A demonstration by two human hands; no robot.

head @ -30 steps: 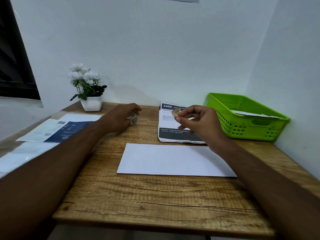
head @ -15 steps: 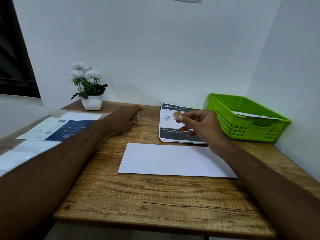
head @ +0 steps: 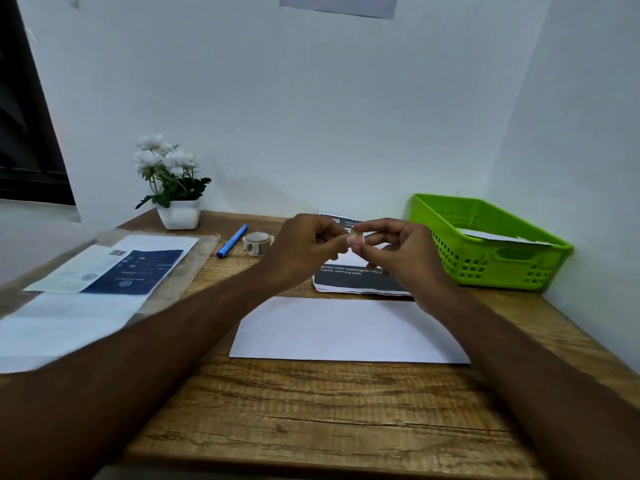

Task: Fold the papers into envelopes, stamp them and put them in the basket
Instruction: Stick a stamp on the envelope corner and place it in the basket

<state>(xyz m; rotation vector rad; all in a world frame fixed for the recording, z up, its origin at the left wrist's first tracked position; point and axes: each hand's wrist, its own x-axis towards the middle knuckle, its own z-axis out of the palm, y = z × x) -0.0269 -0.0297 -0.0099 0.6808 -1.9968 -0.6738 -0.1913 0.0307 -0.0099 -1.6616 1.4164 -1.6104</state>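
A wooden bench stands in the corner of a room with pale walls; a dark window shows at the far left and a grey sheet hangs high on the back wall. At the back of the bench are a potted plant, a blue pen and, just beside it, a roll of stickers. A clear sleeve with papers lies on the left. A stack of printed pages lies at the back centre, and a green basket sits in the right corner with a white paper in it. The envelope lies flat, mid-bench, in front of the pages.

Both hands are raised above the pages, fingers curled, tips meeting. The right hand pinches a small stamp between thumb and forefinger; the left hand pinches it from the other side.
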